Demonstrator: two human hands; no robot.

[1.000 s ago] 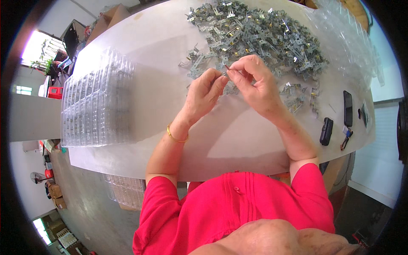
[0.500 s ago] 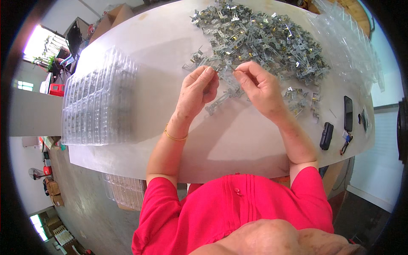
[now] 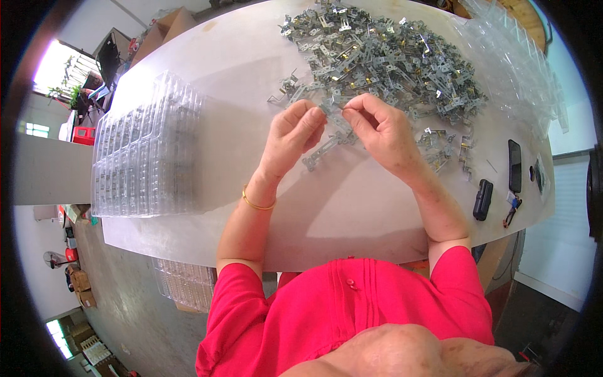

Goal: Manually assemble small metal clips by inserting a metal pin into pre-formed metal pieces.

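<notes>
My left hand (image 3: 298, 133) is closed in a pinch, thumb against curled fingers, on a small grey metal bracket (image 3: 330, 104). Facing it, my right hand (image 3: 382, 131) pinches at the bracket's other side with thumb and forefinger. Whether the right fingertips hold the bracket itself or a thin piece against it is too small to tell. Both hands are just above the table, at the near edge of a large heap of metal brackets (image 3: 389, 60), some with brass-coloured parts. A few loose brackets (image 3: 321, 154) lie below and between my hands.
Stacked clear plastic trays (image 3: 147, 147) with small parts in them stand on the table (image 3: 251, 232) at left. Clear plastic trays (image 3: 512, 69) lie at far right. A phone (image 3: 515, 166), a black case (image 3: 482, 200) and keys (image 3: 512, 212) sit near the right edge.
My fingertips remain close together, with slight shifts. More of the grey bracket shows between them now, and the left hand has turned a little.
</notes>
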